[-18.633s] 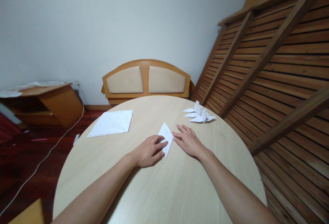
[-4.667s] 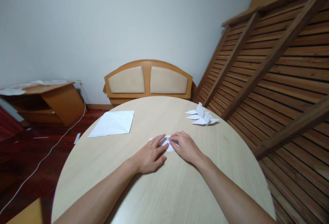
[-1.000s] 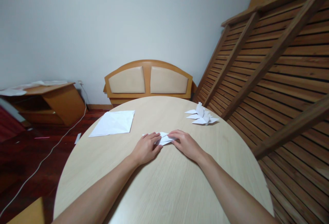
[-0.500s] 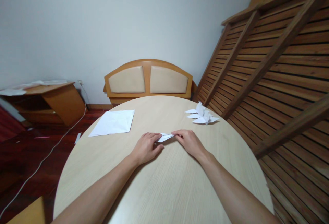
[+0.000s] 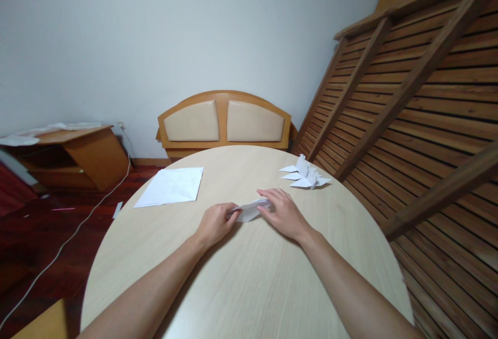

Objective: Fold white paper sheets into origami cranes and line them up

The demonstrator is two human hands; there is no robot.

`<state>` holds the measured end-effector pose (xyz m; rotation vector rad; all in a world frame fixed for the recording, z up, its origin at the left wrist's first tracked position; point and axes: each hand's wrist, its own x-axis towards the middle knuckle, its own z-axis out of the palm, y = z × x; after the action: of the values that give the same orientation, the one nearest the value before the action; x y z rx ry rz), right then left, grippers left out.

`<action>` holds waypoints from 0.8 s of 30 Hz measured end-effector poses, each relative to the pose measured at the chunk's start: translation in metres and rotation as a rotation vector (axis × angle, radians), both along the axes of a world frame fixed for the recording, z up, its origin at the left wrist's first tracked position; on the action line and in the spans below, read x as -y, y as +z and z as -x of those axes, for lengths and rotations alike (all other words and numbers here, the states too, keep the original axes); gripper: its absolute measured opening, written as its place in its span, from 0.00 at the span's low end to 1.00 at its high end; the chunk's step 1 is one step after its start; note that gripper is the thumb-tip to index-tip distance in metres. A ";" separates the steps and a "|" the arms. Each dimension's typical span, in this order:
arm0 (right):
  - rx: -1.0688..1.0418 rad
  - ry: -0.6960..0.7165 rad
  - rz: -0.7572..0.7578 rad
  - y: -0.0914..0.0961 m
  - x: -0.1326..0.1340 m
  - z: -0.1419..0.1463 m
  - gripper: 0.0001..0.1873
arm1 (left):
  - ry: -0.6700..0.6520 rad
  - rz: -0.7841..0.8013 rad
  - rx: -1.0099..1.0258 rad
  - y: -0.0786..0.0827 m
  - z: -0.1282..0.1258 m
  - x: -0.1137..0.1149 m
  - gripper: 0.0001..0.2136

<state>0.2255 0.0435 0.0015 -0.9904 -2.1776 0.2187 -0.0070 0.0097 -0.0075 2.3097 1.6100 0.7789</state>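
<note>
Paper (image 5: 248, 213): one, white, folded, in thin layers; held between the two hands over the near-middle of the table, tilted rather than flat. Whether its lower edge touches the tabletop cannot be told.

Left hand (image 5: 217, 222): closed in a pinch, thumb near side and fingers far side, on the paper's left end.

Right hand (image 5: 284, 213): half-curled about the right end, thumb low, fingers arched above; how firmly it grips, if at all, cannot be told.

Handling note, by judgement: the step appears to be turning or shaping the folded piece. Best served by a steady left pinch as anchor, with the right fingertips working lightly, layers kept even and points unbent. Any crease is probably better pressed against the tabletop than in the air; too tight a squeeze could buckle the thin layers.

Table (image 5: 249, 282): round, pale, wood-grained; bears all the above.

Figures (image 5: 305, 174): white, folded, pointed, grouped close together beyond the right hand, well apart from the paper.

Sheets (image 5: 171, 186): white, flat, stacked, toward the table's far left.

Headboard (image 5: 222, 121): two cream panels, behind the table.

Slatted panel (image 5: 420, 100): brown wood, leaning at right.
</note>
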 end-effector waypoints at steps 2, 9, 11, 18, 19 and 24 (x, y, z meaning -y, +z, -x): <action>0.057 0.015 -0.083 0.004 0.004 0.002 0.24 | -0.029 0.001 -0.003 0.001 -0.002 0.002 0.12; 0.180 0.127 0.038 0.008 0.011 0.008 0.09 | -0.090 0.033 0.010 0.002 -0.009 0.007 0.12; 0.187 0.098 0.103 0.006 0.011 0.007 0.11 | -0.078 0.039 0.000 0.001 -0.010 0.007 0.13; 0.202 -0.027 0.216 -0.004 0.006 0.014 0.25 | 0.009 0.019 -0.070 -0.007 -0.010 0.004 0.19; 0.207 -0.056 0.217 -0.005 0.005 0.015 0.25 | 0.007 -0.010 -0.081 -0.007 -0.010 0.004 0.20; 0.262 -0.246 0.199 -0.013 0.001 0.018 0.26 | -0.103 -0.249 -0.084 -0.005 -0.012 0.005 0.22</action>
<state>0.2070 0.0429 -0.0111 -1.4593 -2.2701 0.2011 0.0051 0.0049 -0.0124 2.6074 1.4860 0.9151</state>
